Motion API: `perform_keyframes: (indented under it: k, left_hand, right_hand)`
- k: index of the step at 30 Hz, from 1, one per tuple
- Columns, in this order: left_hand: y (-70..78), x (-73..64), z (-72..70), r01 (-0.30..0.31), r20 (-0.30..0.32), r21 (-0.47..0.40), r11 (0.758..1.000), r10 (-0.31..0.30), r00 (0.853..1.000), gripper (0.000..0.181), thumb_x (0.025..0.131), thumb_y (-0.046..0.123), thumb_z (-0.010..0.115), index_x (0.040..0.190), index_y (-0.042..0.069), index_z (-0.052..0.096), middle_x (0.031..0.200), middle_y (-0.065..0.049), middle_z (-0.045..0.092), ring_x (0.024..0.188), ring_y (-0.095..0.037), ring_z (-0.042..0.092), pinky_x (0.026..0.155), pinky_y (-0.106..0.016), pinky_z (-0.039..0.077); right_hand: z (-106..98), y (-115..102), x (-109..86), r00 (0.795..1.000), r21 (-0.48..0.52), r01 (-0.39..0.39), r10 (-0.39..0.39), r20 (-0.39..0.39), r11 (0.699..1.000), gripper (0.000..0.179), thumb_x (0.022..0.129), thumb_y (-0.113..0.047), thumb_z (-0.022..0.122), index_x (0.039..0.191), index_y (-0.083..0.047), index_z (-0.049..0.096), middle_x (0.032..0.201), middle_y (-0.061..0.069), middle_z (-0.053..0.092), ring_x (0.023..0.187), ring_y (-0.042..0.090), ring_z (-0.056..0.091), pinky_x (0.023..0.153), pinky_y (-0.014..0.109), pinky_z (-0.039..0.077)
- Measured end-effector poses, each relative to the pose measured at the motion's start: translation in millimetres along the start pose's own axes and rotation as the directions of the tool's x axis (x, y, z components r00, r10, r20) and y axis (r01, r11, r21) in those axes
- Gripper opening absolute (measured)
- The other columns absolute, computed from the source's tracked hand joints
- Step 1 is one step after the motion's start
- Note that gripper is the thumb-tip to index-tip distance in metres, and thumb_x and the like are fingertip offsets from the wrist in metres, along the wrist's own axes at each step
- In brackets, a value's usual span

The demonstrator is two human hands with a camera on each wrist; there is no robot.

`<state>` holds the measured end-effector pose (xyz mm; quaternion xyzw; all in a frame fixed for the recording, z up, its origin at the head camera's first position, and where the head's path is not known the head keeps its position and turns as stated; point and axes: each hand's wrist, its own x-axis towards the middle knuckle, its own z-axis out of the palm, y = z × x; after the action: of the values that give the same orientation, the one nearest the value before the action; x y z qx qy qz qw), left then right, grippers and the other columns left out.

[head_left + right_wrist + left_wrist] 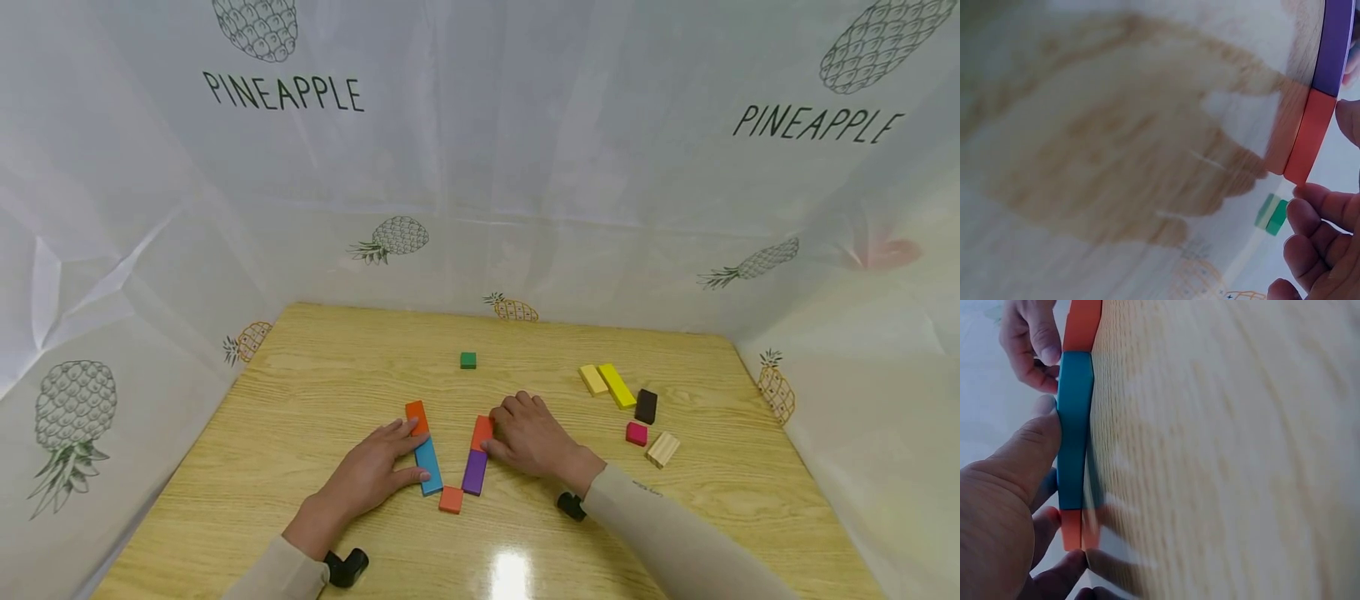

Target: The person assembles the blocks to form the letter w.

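Two lines of wooden blocks slant toward each other on the table. On the left line, an orange block (pixel 417 417) lies end to end with a blue block (pixel 428 467). My left hand (pixel 372 468) rests on these with extended fingers, its thumb on the blue one. The right line has a red block (pixel 482 432) beyond a purple block (pixel 474 472). My right hand (pixel 534 435) pinches the red block, thumb near the purple joint and index finger at the far end (pixel 1296 181). A small orange-red block (pixel 451 499) lies at the near ends of both lines.
A small green block (pixel 468 360) lies farther back. At the right are a pale yellow block (pixel 593 380), a bright yellow block (pixel 617 386), a black block (pixel 646 406), a pink block (pixel 636 433) and a striped wood block (pixel 663 449). A pineapple-print sheet (pixel 480 167) surrounds the table (pixel 337 358).
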<state>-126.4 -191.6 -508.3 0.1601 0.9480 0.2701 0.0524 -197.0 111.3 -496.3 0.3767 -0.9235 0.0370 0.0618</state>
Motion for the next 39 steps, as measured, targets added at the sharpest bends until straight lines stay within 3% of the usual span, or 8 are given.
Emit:
perform_keyframes:
  k: [19,39]
  left_hand:
    - [-0.9,-2.3,1.9,0.010,-0.007,-0.031,0.999,-0.010,1.000,0.065,0.095,0.052,0.074,0.150,0.020,0.062,0.163,-0.005,0.049,0.156,-0.039,0.036,0.121,-0.065,0.037]
    - [-2.5,-2.6,-0.6,-0.012,-0.024,-0.031,0.999,0.011,1.000,0.064,0.095,0.051,0.074,0.149,0.019,0.063,0.162,-0.010,0.050,0.154,-0.040,0.039,0.119,-0.064,0.040]
  right_hand:
    - [4.7,6.5,-2.3,0.999,0.063,-0.040,0.041,-0.011,0.997,0.049,0.105,-0.051,0.060,0.127,-0.008,0.068,0.121,0.008,0.067,0.103,0.025,0.054,0.090,0.042,0.046]
    - [0.4,15.9,-2.1,0.997,0.107,-0.078,0.078,0.009,0.991,0.052,0.107,-0.051,0.058,0.131,-0.006,0.067,0.124,0.010,0.066,0.105,0.027,0.053,0.094,0.046,0.046]
